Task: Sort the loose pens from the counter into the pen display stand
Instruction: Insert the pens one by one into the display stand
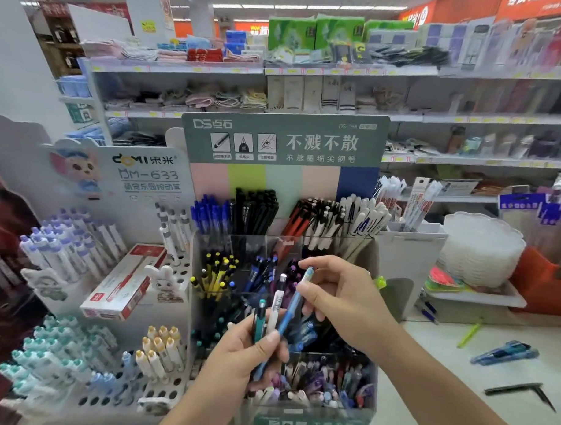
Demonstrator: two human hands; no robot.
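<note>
My left hand (246, 353) grips a small bunch of pens in front of the clear tiered pen display stand (375, 380): a teal pen (260, 321), a white pen (277, 303) and a translucent blue pen (290, 317). My right hand (336, 293) pinches the upper end of the blue pen between thumb and forefinger, over the stand's middle compartments. The stand's compartments hold yellow, blue, purple, black, red and white pens. On the counter at the right lie loose pens: a green pen (469, 334), a blue bundle (503, 352) and black pens (517, 390).
A white DOMI peg display (98, 400) with many upright pens stands to the left, with a red-and-white pen box (122, 284) on it. A white box (410, 246), stacked plates (484, 253) and an orange bin (542, 286) sit right of the stand. Store shelves fill the background.
</note>
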